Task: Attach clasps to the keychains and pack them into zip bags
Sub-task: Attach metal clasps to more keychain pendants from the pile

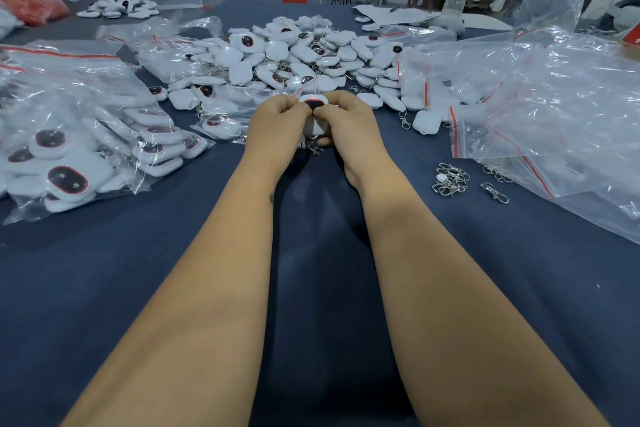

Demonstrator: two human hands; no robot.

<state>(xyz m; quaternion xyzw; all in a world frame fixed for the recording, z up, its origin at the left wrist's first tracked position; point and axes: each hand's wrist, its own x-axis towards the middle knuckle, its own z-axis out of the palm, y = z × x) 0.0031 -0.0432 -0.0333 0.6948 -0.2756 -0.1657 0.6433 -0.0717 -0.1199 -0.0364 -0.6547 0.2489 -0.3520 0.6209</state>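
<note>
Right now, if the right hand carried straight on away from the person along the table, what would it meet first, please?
Probably the heap of loose white keychains just beyond the right hand; depth is hard to judge.

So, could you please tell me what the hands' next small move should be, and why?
Probably press the bag's red zip strip closed: both hands, left and right, pinch a small zip bag with a keychain already inside, its clasp hanging below.

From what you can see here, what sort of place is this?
Probably a small workshop or packing room. A heap of identical white keychains covers the blue table, with filled zip bags beside it and loose metal clasps. Both hands hold one keychain.
</note>
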